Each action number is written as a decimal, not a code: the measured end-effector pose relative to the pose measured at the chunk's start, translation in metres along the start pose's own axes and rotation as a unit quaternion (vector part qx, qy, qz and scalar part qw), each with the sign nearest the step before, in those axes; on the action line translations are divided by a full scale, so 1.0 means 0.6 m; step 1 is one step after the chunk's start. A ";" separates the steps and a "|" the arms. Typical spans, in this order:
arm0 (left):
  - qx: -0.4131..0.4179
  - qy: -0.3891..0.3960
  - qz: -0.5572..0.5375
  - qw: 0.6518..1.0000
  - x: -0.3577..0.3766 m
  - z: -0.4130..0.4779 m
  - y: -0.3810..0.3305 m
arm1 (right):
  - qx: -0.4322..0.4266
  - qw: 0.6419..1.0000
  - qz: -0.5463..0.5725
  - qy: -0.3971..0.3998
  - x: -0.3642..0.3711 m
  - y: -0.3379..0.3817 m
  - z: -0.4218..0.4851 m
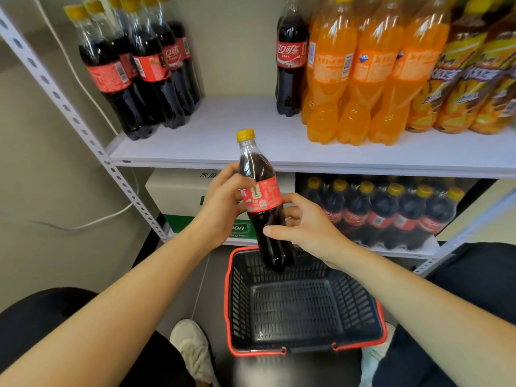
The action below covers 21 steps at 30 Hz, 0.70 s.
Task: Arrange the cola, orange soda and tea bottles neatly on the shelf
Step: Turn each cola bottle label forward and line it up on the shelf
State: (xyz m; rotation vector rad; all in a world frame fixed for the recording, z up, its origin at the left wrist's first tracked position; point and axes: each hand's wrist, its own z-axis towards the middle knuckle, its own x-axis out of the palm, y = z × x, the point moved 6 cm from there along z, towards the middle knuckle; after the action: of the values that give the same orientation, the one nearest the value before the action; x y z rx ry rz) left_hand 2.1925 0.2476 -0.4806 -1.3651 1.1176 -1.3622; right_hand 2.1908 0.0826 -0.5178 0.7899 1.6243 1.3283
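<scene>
Trouble, as I am judging it from here, is waiting on the way up to the shelf (223, 135). At the left the cola group (134, 74) is standing tightly packed, so a bottle swung in too fast is risking toppling them, and the shelf's front lip is ready to catch the base if I am lifting too low. The left hand (223, 208) is wrapping its fingers round the label and shoulder of the cola bottle (262, 196), which I am holding in the air in front of the shelf edge, its base hanging over the basket (231, 303). The right hand (304, 227) is closing on the lower waist, thumb across the front. Its fingers are mostly hidden behind the dark plastic, so they are probably curling round. A slack grip is inviting a drop. Further right a lone cola (290, 65) is standing just beside the orange soda bottles (363, 79), with the tea bottles (474, 79) beyond. The held bottle's long axis is running near vertical, yellow cap (245, 135) pointing up, tipped slightly left.
</scene>
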 end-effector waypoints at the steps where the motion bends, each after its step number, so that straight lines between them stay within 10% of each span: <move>1: -0.003 0.009 0.001 1.000 0.003 -0.001 -0.001 | -0.008 1.000 -0.008 -0.003 0.001 0.001 -0.001; 21: 0.120 0.067 0.152 0.979 0.018 -0.022 -0.046 | -0.060 0.997 -0.051 -0.027 -0.008 0.018 0.001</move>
State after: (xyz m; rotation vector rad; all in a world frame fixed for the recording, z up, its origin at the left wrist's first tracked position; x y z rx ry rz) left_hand 2.1796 0.2430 -0.4510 -0.8995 1.1538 -1.3264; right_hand 2.1927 0.0813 -0.5064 0.6569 1.5080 1.3071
